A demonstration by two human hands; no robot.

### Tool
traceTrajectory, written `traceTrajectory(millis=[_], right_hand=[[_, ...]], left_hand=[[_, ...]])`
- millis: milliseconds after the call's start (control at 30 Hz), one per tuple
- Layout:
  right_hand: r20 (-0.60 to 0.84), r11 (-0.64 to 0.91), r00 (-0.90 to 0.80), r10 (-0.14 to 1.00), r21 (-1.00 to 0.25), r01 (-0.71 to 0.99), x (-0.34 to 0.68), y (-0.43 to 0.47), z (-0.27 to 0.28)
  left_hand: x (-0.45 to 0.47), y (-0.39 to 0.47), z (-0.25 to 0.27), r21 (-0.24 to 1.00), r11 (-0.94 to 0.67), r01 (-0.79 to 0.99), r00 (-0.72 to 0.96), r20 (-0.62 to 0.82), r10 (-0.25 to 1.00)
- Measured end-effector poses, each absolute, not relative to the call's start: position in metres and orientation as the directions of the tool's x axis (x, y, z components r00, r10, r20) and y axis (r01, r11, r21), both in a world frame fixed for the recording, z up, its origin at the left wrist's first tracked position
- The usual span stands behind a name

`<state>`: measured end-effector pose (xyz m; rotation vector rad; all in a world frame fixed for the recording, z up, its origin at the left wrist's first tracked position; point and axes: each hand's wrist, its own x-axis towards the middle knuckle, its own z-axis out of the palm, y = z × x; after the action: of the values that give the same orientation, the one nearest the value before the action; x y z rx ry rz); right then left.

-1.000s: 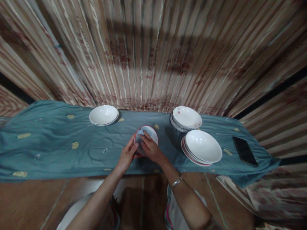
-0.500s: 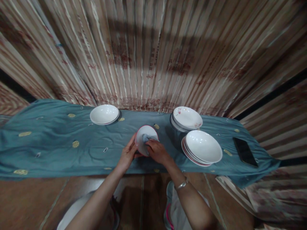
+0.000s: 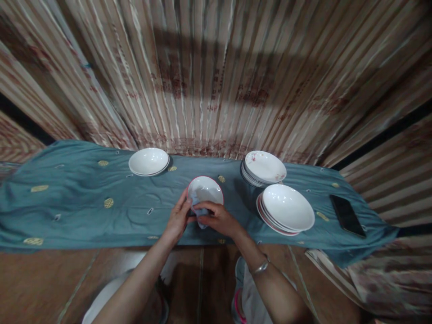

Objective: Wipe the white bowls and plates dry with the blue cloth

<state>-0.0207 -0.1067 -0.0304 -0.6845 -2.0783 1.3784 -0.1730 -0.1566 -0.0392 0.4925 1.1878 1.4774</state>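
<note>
A white bowl (image 3: 208,188) with a red rim is held above the near middle of the cloth-covered table. My left hand (image 3: 178,217) is closed on its left side, thumb at the rim. My right hand (image 3: 218,218) pinches a light blue cloth (image 3: 201,219) that is folded over the bowl's near rim, partly inside and partly hanging outside. The fingers under the bowl are partly hidden.
Two stacked white bowls (image 3: 149,161) sit at the back left. On the right stand a stack of flower-patterned plates (image 3: 265,165) and a stack of larger white bowls (image 3: 288,207). A black phone (image 3: 347,215) lies farther right on the green tablecloth (image 3: 81,193). A pleated curtain (image 3: 202,81) hangs behind.
My right hand has moved the cloth from the bowl's inside down to its near rim. The bowl is less tilted, and the cloth now hangs over the edge.
</note>
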Motion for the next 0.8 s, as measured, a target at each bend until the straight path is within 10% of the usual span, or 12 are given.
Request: traceTrajectory(millis=[400,800], right_hand=[[0.319,0.737,-0.687,0.653,-0.475,0.481,0.002,-0.107,-0.035],[0.393,0.534,-0.362,0.845,-0.636,0.557,0.024,-0.080,-0.054]], left_hand=[[-0.176,-0.155,-0.035,0.779,0.125,-0.614,-0.242,-0.338,0.910],[-0.172,-0.157,-0.036,0.869,0.114,-0.481,-0.398,-0.332,0.855]])
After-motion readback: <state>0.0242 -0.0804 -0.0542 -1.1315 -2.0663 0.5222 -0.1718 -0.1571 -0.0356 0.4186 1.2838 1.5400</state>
